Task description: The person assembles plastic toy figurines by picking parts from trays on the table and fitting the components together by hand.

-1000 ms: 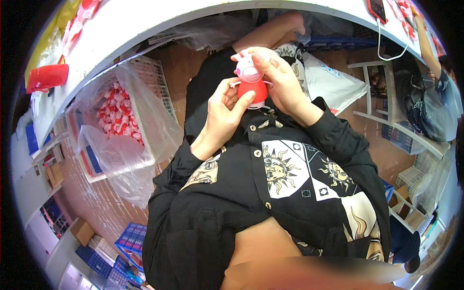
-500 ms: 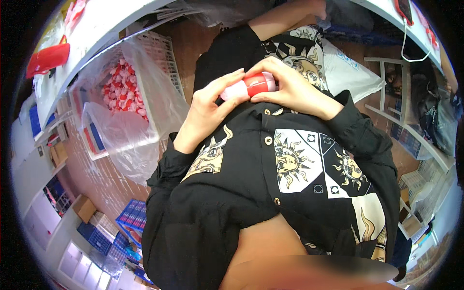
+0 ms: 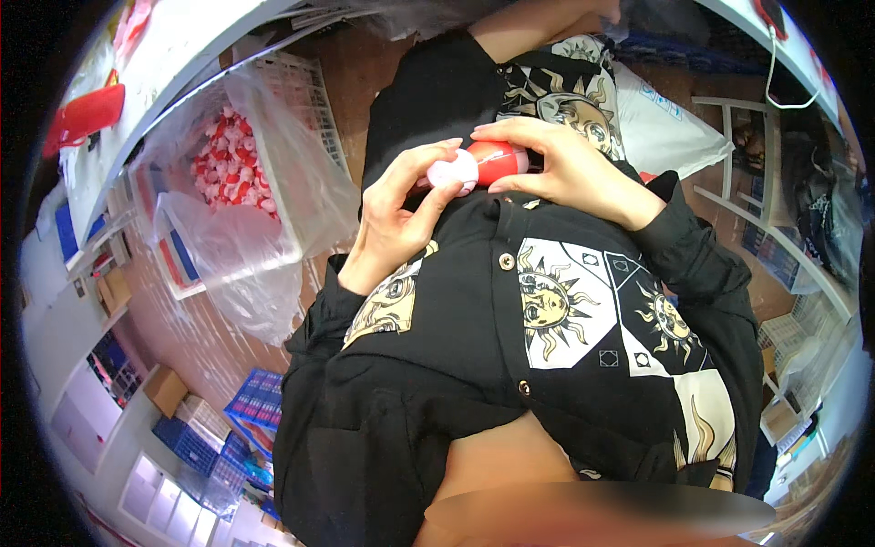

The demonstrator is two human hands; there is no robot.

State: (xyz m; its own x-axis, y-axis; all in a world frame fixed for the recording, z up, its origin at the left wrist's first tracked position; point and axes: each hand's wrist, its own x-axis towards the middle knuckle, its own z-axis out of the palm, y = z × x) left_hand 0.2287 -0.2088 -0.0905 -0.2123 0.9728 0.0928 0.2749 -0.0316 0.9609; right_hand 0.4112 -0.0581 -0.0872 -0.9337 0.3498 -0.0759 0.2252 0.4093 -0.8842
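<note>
Held over my lap, a small red piece (image 3: 497, 163) with a rounded body and a pink end sits between the thumb and fingers of my right hand (image 3: 574, 173). My left hand (image 3: 401, 187) pinches a pale pink, rounded piece (image 3: 453, 170) at its left end. The two pieces meet end to end; whether they are joined I cannot tell. Their exact kind does not show. To the left, a bag-lined white crate (image 3: 287, 205) holds many small red and pink pieces (image 3: 232, 169).
A white table edge (image 3: 191, 68) curves across the upper left, with a red flat object (image 3: 87, 118) on it. At the right stand a white sack (image 3: 670, 128) and a white rack (image 3: 756, 214). Blue crates (image 3: 187, 447) are stacked at lower left.
The pink piece has turned in my left hand so that more of its round end shows. The red piece and my right hand have shifted slightly right.
</note>
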